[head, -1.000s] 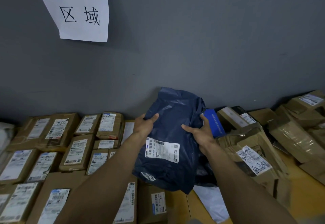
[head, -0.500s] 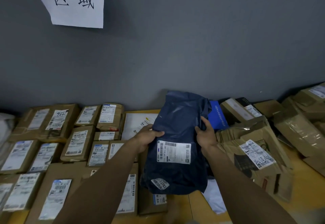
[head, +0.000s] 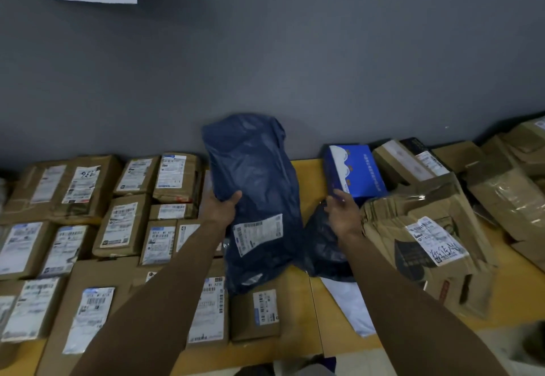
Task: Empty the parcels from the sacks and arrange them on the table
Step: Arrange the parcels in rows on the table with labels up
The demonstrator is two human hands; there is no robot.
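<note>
Head view. Gripping with curled fingers of left hand point(head: 221, 207) the left edge of dark blue plastic parcel point(head: 256, 175): crinkled, white label on front, raised on end near worktop point(head: 306, 175) rear edge. Holding right hand point(head: 343, 216) just beside, fingers loose, empty. Reaching forward with both forearms.
</note>
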